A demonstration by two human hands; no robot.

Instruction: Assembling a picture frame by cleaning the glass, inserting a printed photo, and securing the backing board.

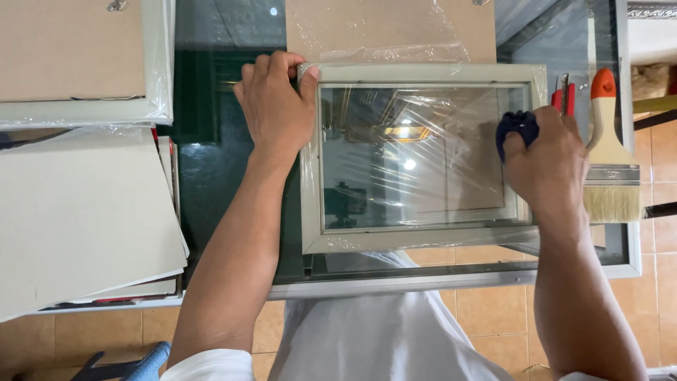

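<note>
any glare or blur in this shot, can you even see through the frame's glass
Head view: sharp overall, evenly lit; the picture frame glass carries bright glare spots and room reflections, wrinkled plastic wrap adding streaks; left hand and right hand with dark blue cloth in focus.

- Picture frame (423, 159): matt pale moulding, glossy glass, wrapped in crinkled clear plastic film.
- Cloth (516, 127) on its right edge: soft dark-blue fabric.
- Brush (608, 152) right of it: smooth wooden handle, metal ferrule, pale bristles.

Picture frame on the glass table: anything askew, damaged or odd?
No damage shows. The picture frame lies square to the table; only its loose plastic wrap is crumpled along the top edge. Left hand holds one corner, right hand presses a dark cloth.
</note>
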